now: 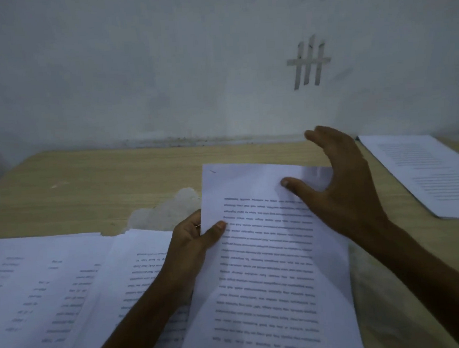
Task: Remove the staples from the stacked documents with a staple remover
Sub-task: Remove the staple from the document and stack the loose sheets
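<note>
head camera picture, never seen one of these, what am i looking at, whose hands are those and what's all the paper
There is one picture, taken by a wide-angle camera worn on a person's head, looking forward and down. No machine is involved: the two bare arms reaching in from the bottom belong to the wearer.

The left hand pinches the left edge of a printed document, thumb on top. The right hand is spread open over the document's top right corner, its thumb on the page. A small dark mark near the top left corner may be a staple; it is too small to be sure.

All this sits on a light wooden table against a pale wall. More printed sheets lie spread at the left, and another stack lies at the far right. No staple remover is in view.
</note>
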Tool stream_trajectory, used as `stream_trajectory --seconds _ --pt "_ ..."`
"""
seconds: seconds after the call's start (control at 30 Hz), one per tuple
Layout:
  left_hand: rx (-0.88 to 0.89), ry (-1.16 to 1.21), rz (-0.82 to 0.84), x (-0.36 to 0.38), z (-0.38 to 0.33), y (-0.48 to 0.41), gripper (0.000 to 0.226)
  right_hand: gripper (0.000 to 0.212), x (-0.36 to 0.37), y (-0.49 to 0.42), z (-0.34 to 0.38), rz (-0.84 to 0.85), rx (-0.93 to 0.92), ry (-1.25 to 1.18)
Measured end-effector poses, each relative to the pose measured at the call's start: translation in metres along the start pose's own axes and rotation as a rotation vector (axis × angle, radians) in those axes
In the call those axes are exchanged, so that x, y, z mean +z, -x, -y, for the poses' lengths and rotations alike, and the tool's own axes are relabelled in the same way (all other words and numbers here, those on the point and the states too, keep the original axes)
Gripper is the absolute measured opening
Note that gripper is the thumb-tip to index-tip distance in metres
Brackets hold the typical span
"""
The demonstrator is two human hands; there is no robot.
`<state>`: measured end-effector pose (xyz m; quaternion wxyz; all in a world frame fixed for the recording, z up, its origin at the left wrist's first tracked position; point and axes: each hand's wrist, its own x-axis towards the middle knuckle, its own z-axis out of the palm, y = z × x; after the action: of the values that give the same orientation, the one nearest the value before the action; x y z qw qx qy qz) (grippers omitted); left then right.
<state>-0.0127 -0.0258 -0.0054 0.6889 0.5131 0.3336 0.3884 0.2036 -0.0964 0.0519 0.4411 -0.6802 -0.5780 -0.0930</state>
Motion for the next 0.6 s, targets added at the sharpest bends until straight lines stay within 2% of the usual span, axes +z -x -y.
stream_trajectory --seconds 0.13,0.23,0.3,0.4,0.43,0.6 --pt "-0.002 -0.012 -0.057 -0.002 -0.002 -0.001 0.031 0.088 -0.014 0.024 -0.004 -0.047 0.257 -0.059" --pt "-0.013 0.026 -0.072 -0.001 -0.004 0.000 0.042 0.084 -0.018 0.041 -0.003 0.040 0.494 -0.220" --pt "-0.033 0.068 -0.080 -0.001 -0.006 -0.001 0.042 0.068 -0.018 0.054 -0.004 0.140 0.618 -0.351" --pt "-0.061 0.105 -0.094 -0.003 -0.006 -0.003 0.033 0.026 -0.014 0.073 -0.005 0.308 0.719 -0.506" --pt "-0.069 0.110 -0.103 -0.004 -0.005 -0.004 0.031 0.019 -0.011 0.078 -0.007 0.334 0.741 -0.547" --pt "-0.168 0.107 -0.053 0.002 -0.001 -0.001 0.038 0.013 -0.007 0.090 -0.013 0.271 0.742 -0.590"
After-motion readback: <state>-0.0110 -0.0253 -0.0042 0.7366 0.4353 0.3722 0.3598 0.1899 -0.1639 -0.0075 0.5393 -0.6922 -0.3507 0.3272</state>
